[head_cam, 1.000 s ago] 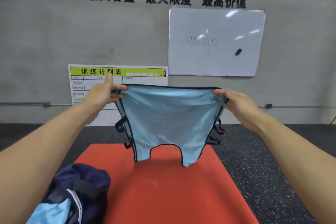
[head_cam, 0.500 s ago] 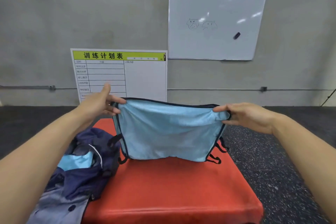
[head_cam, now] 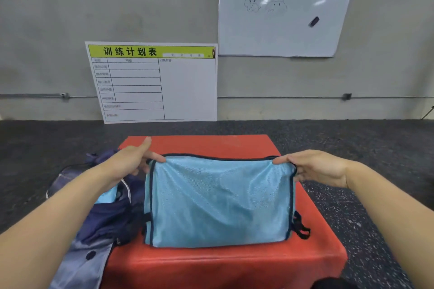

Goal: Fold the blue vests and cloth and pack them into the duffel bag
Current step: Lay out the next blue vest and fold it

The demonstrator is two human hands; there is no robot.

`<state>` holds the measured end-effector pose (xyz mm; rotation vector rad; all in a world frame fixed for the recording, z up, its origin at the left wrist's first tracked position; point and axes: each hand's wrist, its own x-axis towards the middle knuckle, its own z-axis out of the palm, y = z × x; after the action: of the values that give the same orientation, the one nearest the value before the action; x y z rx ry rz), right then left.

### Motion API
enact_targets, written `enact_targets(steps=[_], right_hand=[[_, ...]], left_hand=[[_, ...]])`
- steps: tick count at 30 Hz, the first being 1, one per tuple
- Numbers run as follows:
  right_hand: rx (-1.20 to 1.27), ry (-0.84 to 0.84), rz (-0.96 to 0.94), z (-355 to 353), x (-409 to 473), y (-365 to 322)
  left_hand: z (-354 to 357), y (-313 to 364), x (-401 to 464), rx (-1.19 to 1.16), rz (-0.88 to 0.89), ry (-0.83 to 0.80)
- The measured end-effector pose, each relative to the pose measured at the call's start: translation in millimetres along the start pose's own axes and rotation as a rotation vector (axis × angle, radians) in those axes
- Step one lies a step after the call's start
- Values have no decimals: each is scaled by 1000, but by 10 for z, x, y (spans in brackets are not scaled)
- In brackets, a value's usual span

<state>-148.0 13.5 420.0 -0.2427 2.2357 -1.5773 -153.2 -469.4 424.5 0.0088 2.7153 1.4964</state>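
A light blue mesh vest (head_cam: pixel 218 202) with dark trim lies folded on the red block (head_cam: pixel 234 263). My left hand (head_cam: pixel 131 163) pinches its upper left corner. My right hand (head_cam: pixel 314 168) pinches its upper right corner. The navy duffel bag (head_cam: pixel 112 216) sits open at the block's left side, partly under my left forearm. A piece of light blue fabric (head_cam: pixel 106 195) shows inside the bag.
The red block stands on a dark speckled floor (head_cam: pixel 375 148). A schedule board (head_cam: pixel 152 82) leans against the grey wall behind it. A whiteboard (head_cam: pixel 281 7) hangs on the wall at upper right.
Both hands have lowered the vest from hanging in the air down onto the red block, where it now lies folded over. My view has tilted downward.
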Motion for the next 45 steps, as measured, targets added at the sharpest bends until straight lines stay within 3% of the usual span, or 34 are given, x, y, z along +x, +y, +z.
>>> enact_targets(steps=[5, 13, 17, 21, 24, 28, 31, 32, 34, 36, 38, 45], right_hand=[[-158, 170, 7, -2, 666, 295], [-216, 236, 99, 240, 1723, 1290], [-378, 207, 98, 270, 2005, 1646], [-421, 402, -14, 162, 2220, 1612], [-465, 454, -7, 104, 2348, 1632], [-661, 440, 96, 198, 2444, 1702], [-1023, 694, -135, 596, 2470, 1614], [-1034, 718, -267, 840, 2501, 1589], [-1019, 613, -430, 1389, 2568, 1553], [-995, 421, -315, 1832, 2623, 1591], [-1010, 344, -143, 1913, 2605, 1665], [-1076, 447, 181, 880, 2202, 1992]], left_hand=[[285, -218, 539, 109, 28, 45], [876, -1321, 1393, 285, 9, -19], [1100, -1612, 1552, 334, -31, 67], [1135, -1713, 1784, 285, 35, 214], [1208, -1801, 1961, 339, 50, 170], [1342, -1748, 2004, 664, 34, 51], [1629, -1544, 1830, 906, 321, 180], [1827, -1497, 1745, 889, 415, 184], [2280, -1386, 1544, 806, 401, 42], [2581, -1359, 1375, 744, 274, -31], [2619, -1500, 1317, 748, 255, 47], [1641, -2107, 1358, 870, 52, 138]])
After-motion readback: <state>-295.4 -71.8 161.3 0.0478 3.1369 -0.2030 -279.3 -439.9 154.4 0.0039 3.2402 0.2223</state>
